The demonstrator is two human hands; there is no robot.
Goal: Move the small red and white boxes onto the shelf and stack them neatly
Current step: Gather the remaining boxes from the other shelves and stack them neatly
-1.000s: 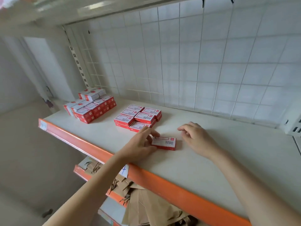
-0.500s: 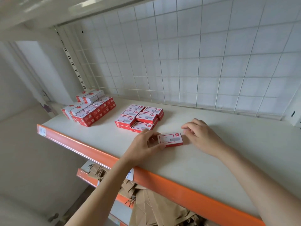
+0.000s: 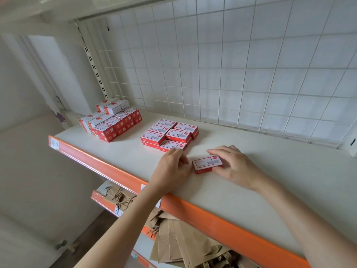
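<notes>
We see a single red and white box (image 3: 207, 163) lying flat on the white shelf (image 3: 289, 182), close to the middle of the view and just at 5 o'clock from a low group of the same boxes (image 3: 170, 135). Our right hand (image 3: 234, 167) sits at the box's 3 o'clock side, its fingers curled over the far long edge and its thumb against the near right corner, so it grips the box between them. Our left hand (image 3: 172, 167) lies at the box's 9 o'clock side with its fingers bent; they come right up to the short end of the box, but we cannot tell whether they press it or merely rest beside it, and they hold nothing that we can see. The low group stands two boxes wide and partly two layers high, its nearest box just beyond the left fingertips. Farther off at 10 o'clock, near the left end of the shelf, a taller stack of boxes (image 3: 111, 122) stands beside the slotted upright (image 3: 92, 62). A white wire grid (image 3: 231, 64) backs the shelf, an orange rail (image 3: 222, 219) edges its front, and brown paper bags (image 3: 173, 242) lie on the level below at 6 o'clock.
</notes>
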